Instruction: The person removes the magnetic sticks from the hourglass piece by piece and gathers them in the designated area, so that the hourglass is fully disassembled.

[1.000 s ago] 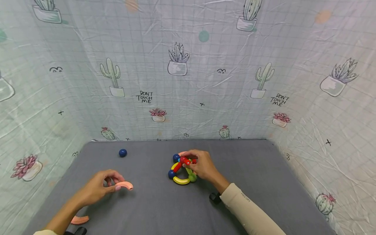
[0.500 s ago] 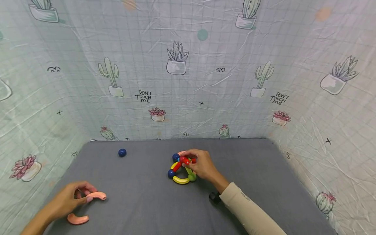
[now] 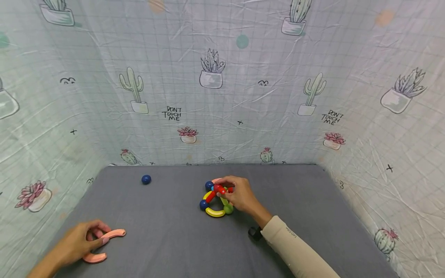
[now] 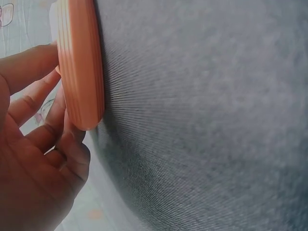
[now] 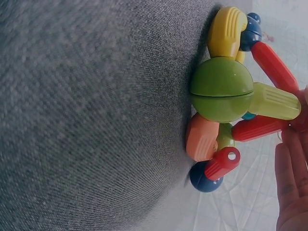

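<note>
At lower left in the head view, my left hand [image 3: 78,238] pinches a peach curved rod [image 3: 117,233] between thumb and fingers, close to the cloth. A second peach curved rod [image 3: 95,258] lies just below, partly covered by the hand. The left wrist view has one peach curved rod [image 4: 82,62] up close, in front of the fingers; which one, I cannot tell. My right hand [image 3: 240,195] grips the red ball [image 3: 217,188] atop a ball-and-rod structure. Its base includes yellow curved rods [image 3: 215,213], a green ball [image 5: 221,90] and blue balls [image 3: 203,204]. Red rods [image 5: 274,66] slope up to the hand.
A loose blue ball [image 3: 146,179] sits at the back left of the grey cloth [image 3: 167,239]. A black wrist strap piece [image 3: 255,233] shows beneath the right forearm. Patterned cactus sheets [image 3: 222,96] hang behind and at both sides.
My left hand has moved left and toward me with the peach curved rod, down beside the second one. Over the last half second it shifted little. The right hand stays on the structure.
</note>
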### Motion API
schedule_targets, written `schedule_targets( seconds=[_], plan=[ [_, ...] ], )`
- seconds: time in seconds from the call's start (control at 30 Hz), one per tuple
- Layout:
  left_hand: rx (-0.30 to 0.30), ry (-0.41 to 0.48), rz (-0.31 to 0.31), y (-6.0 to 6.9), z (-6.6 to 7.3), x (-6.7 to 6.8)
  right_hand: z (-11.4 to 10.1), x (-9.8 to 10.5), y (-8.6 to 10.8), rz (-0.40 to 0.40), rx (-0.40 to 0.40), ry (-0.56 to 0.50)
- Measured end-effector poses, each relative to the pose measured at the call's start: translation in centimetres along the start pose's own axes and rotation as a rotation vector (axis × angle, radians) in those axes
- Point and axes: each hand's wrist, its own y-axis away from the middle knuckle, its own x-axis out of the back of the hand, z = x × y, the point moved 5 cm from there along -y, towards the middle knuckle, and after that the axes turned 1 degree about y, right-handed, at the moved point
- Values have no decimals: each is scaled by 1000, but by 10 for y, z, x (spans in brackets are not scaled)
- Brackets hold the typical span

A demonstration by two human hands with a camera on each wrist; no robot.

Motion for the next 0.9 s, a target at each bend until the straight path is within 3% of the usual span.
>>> schedule_targets(
  seconds=[0.23,0.33,0.5,0.7,0.9],
  plan=[
    [-75,-11,82,6,7,-5,1,0,0,4,-3,9],
    [-75,-11,71,7,10,-8,1,0,0,4,-1,5],
    [-25,-29,41,11,13,-8,1,0,-1,-4,2,11],
    [-14,-214,135,21,15,-4,2,-1,-1,-11,8,8],
    [61,-276,47,23,10,-8,2,0,-1,2,7,5]
  ],
)
